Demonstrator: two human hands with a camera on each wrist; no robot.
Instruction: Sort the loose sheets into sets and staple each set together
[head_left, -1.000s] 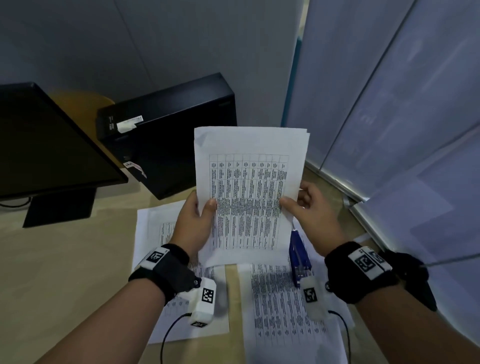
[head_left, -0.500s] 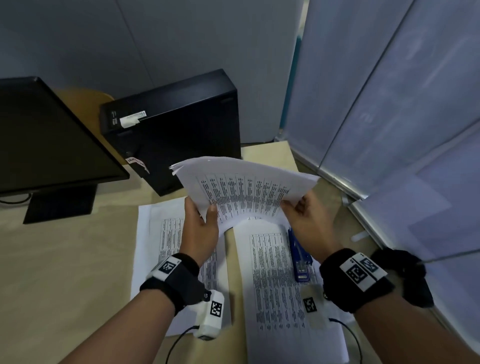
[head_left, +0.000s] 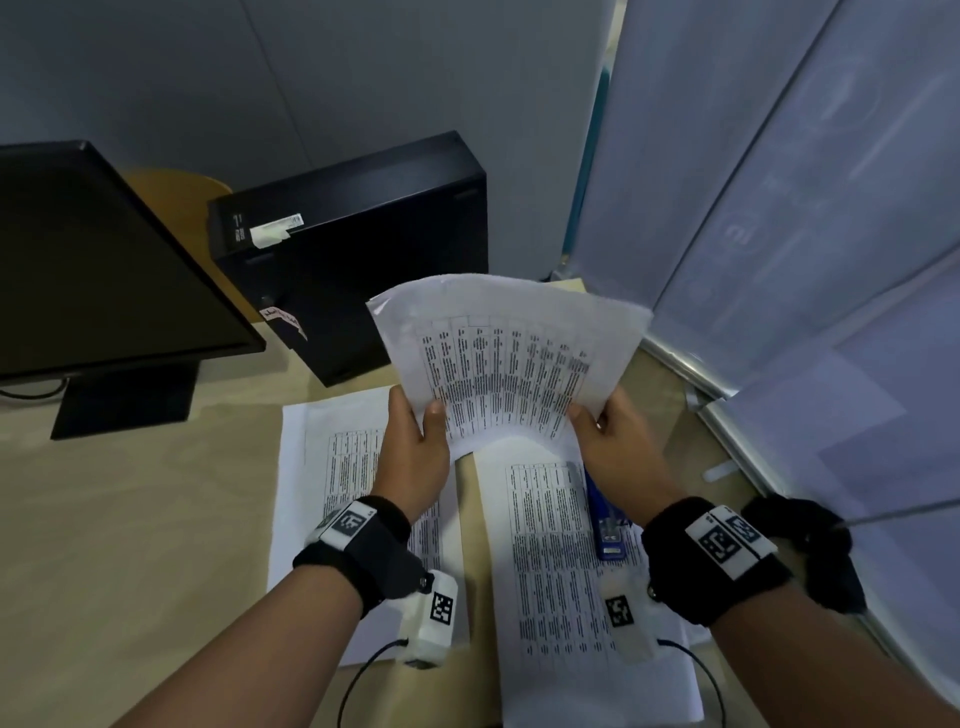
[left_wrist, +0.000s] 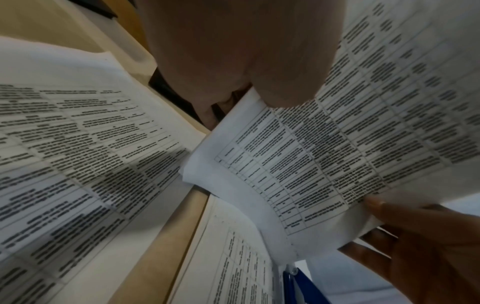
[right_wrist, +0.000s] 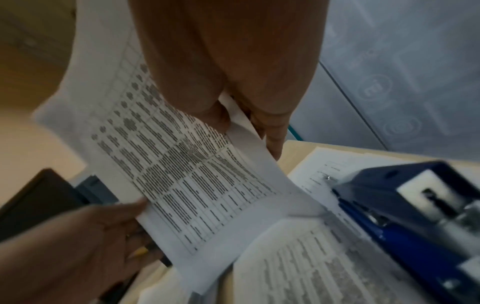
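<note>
**Two hands held a bendy bunch of pages above the tabletop**

The left hand (head_left: 415, 457) pinched the near left edge of the held sheets (head_left: 511, 364), thumb on top. The right hand (head_left: 615, 457) pinched the near right edge the same way. So both grips were closed on that one bunch of paper. The bunch was up in the air, above the tabletop (head_left: 130, 519), and it curved like a fan with its far end tipped away.

Under it lay the left pile (head_left: 332, 467) and the right pile (head_left: 550, 571), both flat and printed with tables. The blue stapler (head_left: 605, 525) lay on the right pile, just beside the right wrist. A black monitor (head_left: 104, 270) and a black computer case (head_left: 358, 244) stood farther back.

The paper looked very light and floppy. It would likely sag or slide apart if it was held at only one spot. Holding two sides, as here, should keep the pages together. The edges probably needed a tap on the tabletop to line up. Then one corner could go into the stapler. A hard squeeze could crease the pages.
</note>
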